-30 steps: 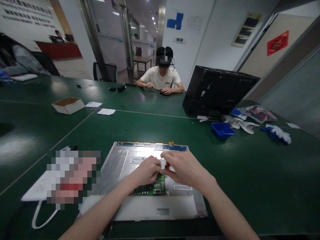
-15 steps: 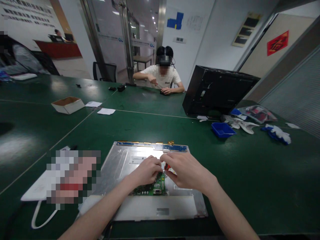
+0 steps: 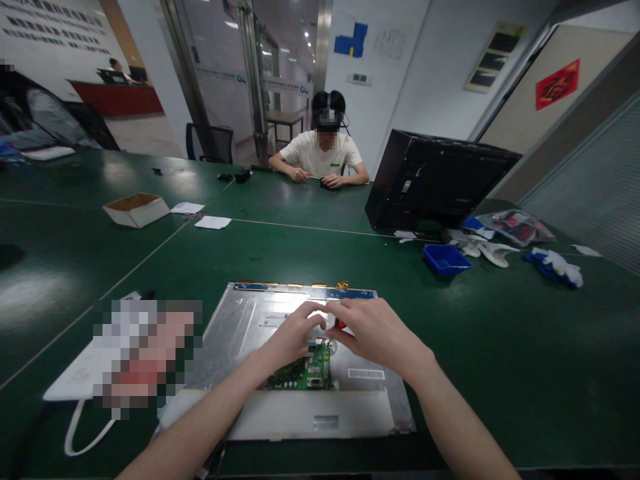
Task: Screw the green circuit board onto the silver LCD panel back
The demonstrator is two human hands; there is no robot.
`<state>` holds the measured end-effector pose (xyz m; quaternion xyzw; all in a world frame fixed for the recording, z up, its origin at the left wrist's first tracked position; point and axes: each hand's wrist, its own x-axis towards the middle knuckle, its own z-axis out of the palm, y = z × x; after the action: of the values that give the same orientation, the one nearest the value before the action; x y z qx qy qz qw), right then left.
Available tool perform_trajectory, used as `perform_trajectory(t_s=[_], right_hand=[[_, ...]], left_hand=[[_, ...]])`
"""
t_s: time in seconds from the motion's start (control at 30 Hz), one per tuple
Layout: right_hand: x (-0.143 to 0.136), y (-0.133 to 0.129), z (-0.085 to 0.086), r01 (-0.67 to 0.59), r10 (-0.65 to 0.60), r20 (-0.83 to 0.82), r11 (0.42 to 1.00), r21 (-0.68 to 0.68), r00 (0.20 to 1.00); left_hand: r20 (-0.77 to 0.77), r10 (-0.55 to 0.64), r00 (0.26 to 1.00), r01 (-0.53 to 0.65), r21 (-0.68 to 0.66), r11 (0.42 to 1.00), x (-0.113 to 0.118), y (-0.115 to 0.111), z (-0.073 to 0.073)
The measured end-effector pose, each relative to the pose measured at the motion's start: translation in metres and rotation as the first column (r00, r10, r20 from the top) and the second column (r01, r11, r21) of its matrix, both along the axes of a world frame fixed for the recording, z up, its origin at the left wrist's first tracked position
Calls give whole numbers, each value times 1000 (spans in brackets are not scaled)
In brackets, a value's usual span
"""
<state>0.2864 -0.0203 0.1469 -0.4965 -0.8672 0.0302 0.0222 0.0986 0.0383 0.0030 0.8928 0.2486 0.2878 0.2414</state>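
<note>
A metal-backed display panel (image 3: 235, 333) lies flat before me, with a green circuit board (image 3: 319, 367) on its lower middle. In my right hand (image 3: 377, 330) is a screwdriver with a red-and-black handle (image 3: 340, 323), mostly covered by the fingers. Its tip points down near the board's upper right corner. My left hand (image 3: 295, 330) hovers over the board's upper left part, index finger and thumb curved with a gap between them. Its index fingertip meets the right hand's fingers, and nothing shows in its grasp.
To the left lies a white item with a looped strap (image 3: 73, 370), partly blurred. Beyond are an open box (image 3: 136, 212), papers (image 3: 213, 222), a blue tray (image 3: 447, 260), gloves (image 3: 555, 267) and a large black monitor (image 3: 440, 180). A co-worker (image 3: 325, 157) sits across the table.
Both hands have risen slightly off the board, and the left thumb and index finger have spread. More of the board's top edge shows. The co-worker's raised hand has come down to the table.
</note>
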Motion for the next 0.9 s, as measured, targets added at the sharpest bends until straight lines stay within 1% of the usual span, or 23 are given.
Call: perform_trajectory(t_s=[0.1, 0.2, 0.27, 0.43, 0.5, 0.6, 0.77, 0.9], right_hand=[[0, 1, -1, 2, -2, 5, 1000, 0, 1000], [-1, 2, -1, 0, 0, 9, 1000, 1, 1000], [-1, 2, -1, -5, 5, 9, 1000, 6, 1000], [0, 2, -2, -21, 21, 7, 1000, 14, 1000], [1, 2, -2, -26, 26, 6, 999, 20, 1000], [0, 2, -3, -28, 28, 8, 999, 18, 1000], [-1, 2, -1, -23, 23, 20, 1000, 1, 1000], [-2, 2, -1, -22, 22, 25, 1000, 1, 999]], left_hand=[[72, 17, 997, -15, -31, 999, 2, -1, 4], [137, 21, 990, -20, -14, 1000, 4, -3, 6], [176, 31, 984, -33, 6, 999, 5, -5, 6], [249, 75, 966, -79, 7, 997, 2, -6, 3], [284, 94, 954, -108, 35, 994, 0, -4, 3], [291, 124, 949, -148, 61, 987, -2, -2, 3], [284, 165, 944, -188, 54, 981, -2, 0, 3], [326, 161, 932, -190, 60, 980, 0, -1, 4]])
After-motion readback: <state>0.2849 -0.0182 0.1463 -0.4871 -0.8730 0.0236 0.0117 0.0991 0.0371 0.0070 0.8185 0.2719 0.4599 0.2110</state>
